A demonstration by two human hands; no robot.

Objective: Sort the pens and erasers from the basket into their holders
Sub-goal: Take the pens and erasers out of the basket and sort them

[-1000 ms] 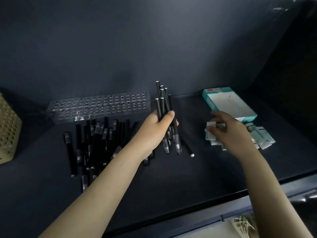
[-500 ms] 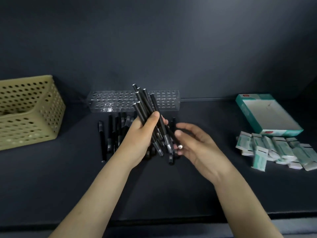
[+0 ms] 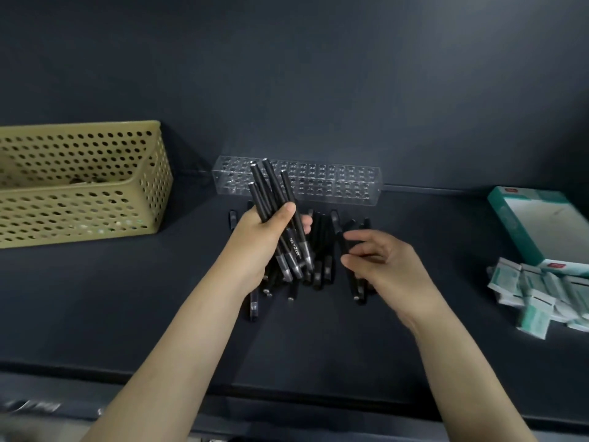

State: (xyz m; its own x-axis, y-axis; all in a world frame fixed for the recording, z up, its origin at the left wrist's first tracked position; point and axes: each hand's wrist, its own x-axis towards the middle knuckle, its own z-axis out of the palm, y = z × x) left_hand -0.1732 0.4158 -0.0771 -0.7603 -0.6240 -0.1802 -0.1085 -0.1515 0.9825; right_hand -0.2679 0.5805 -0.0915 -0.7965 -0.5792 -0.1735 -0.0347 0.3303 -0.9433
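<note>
the left hand has its fingers curled tight round a pen bundle of about 5, tilted tips-down before the clear holder. the right hand pinches 1 black pen between thumb and fingers, among the loose pens on the desk; the fingers partly cover it. both forearms reach forward.

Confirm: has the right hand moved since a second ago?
Yes. The right hand left the erasers and moved leftward to the loose pens, now pinching one pen.

I'm seeing white print on one pen and red tags on the box, none of it readable.
</note>
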